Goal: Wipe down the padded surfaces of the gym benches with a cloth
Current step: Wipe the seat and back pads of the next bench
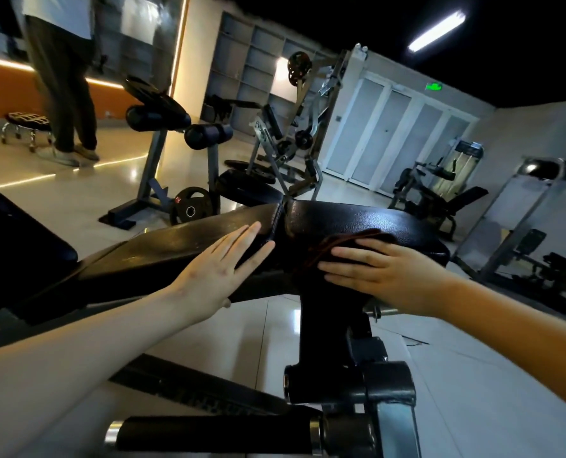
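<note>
Here, bench pad (159, 246) lengthwise left-right; open left hand (218, 269) flat on it, open right hand (384, 272) on cloth (347, 239).

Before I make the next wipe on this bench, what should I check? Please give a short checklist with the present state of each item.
1. Cloth under right hand: ok, flat fingers press it on the seat pad.
2. Left hand steadies the back pad: ok, it lies flat there.
3. Cloth spread smooth: not ok, it is bunched.
4. Rest of seat pad free of things: ok.
5. Seat pad already clean: cannot tell, surface is dark and glossy.
6. Other person away from the pads: ok, stands apart.
</note>
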Action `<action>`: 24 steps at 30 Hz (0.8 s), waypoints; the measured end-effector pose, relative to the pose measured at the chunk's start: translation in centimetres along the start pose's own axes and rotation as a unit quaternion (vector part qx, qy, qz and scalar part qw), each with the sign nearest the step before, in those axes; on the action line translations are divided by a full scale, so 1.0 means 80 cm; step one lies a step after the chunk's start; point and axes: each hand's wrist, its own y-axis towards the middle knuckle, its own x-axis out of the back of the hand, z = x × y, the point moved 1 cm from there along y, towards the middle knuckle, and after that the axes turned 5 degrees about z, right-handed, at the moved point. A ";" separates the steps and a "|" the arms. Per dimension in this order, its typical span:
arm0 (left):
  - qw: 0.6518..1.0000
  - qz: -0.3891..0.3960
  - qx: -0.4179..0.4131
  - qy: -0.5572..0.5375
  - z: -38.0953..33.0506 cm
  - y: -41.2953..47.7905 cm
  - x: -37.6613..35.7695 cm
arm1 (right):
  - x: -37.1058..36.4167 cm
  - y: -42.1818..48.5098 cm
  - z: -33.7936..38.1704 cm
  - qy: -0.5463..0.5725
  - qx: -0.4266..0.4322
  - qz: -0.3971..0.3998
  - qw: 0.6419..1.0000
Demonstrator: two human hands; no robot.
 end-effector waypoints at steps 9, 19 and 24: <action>0.998 -0.050 0.033 -0.019 -0.018 0.011 -0.019 | 0.004 0.032 0.011 0.017 -0.002 -0.033 0.999; 0.996 -0.076 0.050 -0.008 -0.026 0.005 -0.023 | -0.002 -0.029 -0.006 0.024 -0.009 0.005 1.000; 0.995 -0.089 0.051 -0.006 -0.023 0.007 -0.029 | -0.008 -0.024 -0.005 0.015 -0.012 -0.023 1.000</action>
